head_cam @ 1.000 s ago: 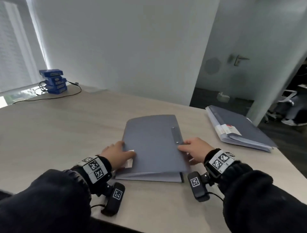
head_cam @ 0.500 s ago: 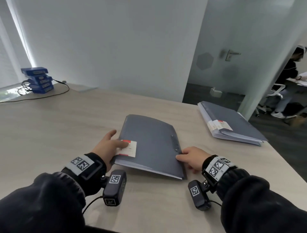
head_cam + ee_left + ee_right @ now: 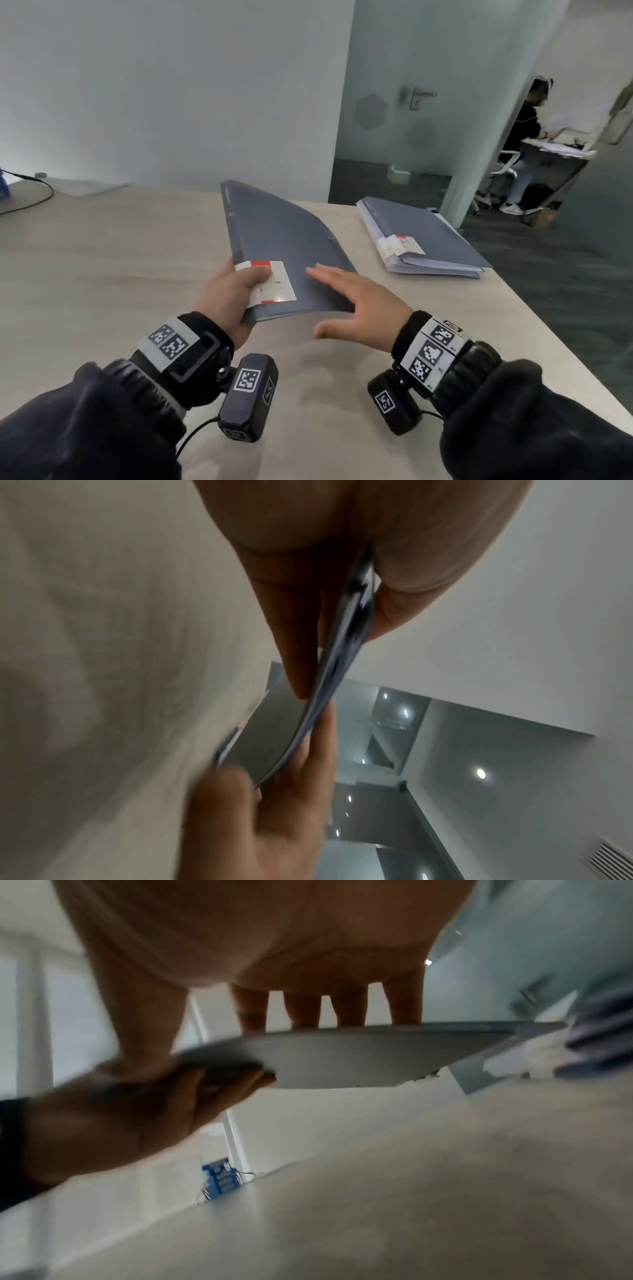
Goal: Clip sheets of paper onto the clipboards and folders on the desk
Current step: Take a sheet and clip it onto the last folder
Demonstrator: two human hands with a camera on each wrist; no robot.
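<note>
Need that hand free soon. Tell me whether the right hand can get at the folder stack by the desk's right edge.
Probably yes: the right hand is open, holds nothing, and bare desk lies between it and the folder stack.

Dark padded sleeves [image 3: 85,421] cover both arms to the wrists. Each wrist wears a grey band [image 3: 169,344] printed with black-and-white square tags, and beneath each hangs a black camera [image 3: 248,397] bearing its own tag; a thin black cable [image 3: 195,437] trails from the left unit.

- left hand [image 3: 228,297]: fingers hidden beneath the raised flat grey plastic folder [image 3: 287,253]
- print on its white-and-red label [image 3: 272,287] too small to read
- black cable [image 3: 32,195] cut by left edge
</note>
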